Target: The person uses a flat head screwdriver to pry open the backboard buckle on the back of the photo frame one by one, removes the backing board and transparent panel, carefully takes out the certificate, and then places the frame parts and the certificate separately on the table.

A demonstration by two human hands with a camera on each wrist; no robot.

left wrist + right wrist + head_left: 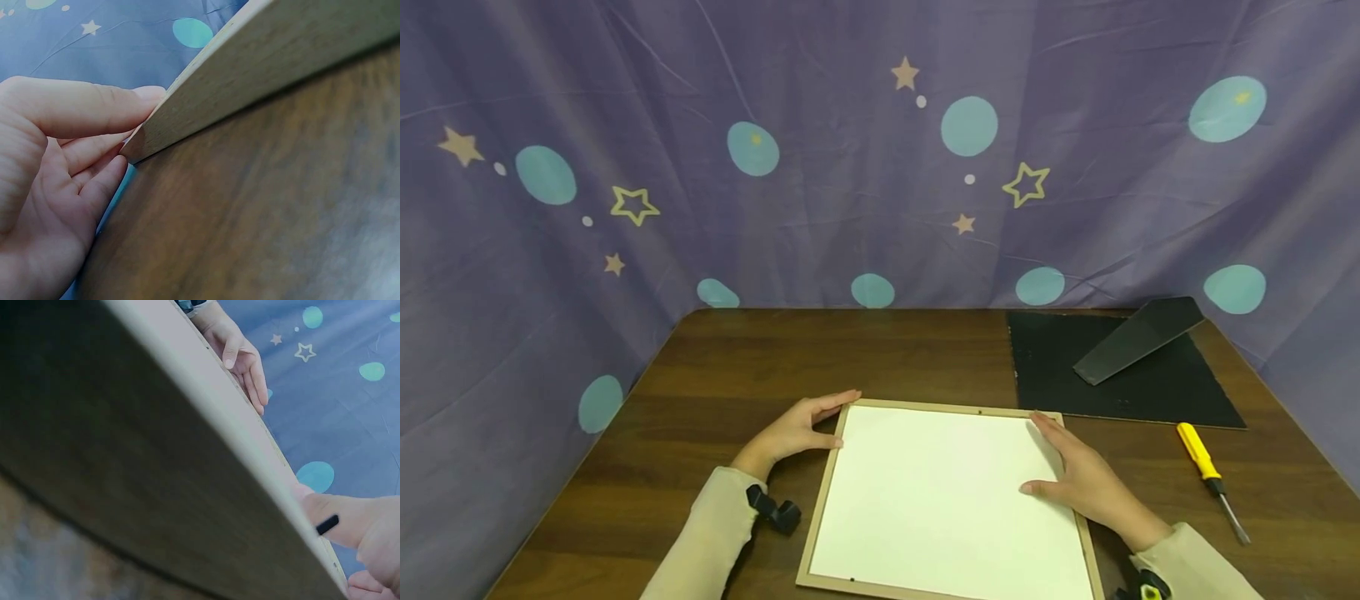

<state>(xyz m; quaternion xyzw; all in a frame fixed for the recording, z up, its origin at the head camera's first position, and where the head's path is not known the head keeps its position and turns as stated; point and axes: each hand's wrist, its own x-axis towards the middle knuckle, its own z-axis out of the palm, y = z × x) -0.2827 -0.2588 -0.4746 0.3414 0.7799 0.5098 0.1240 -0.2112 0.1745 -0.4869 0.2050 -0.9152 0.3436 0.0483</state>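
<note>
A pale wooden picture frame [822, 500] lies flat on the brown table [715, 392], a white sheet [940, 492] filling it. My left hand [797, 429] touches the frame's far left corner with straight fingers, and the left wrist view shows the thumb and fingers of this hand [56, 162] meeting that corner of the frame [250, 69]. My right hand [1086, 483] rests flat on the frame's right edge, its thumb on the sheet. In the right wrist view the frame's edge [206, 381] runs diagonally, with my right hand [362, 531] near and my left hand [240, 359] far.
A black backing board [1075, 392] with its raised stand leg [1138, 337] lies at the back right. A yellow-handled screwdriver [1206, 471] lies to the right of the frame. A purple star-patterned cloth [865, 183] hangs behind and beside the table.
</note>
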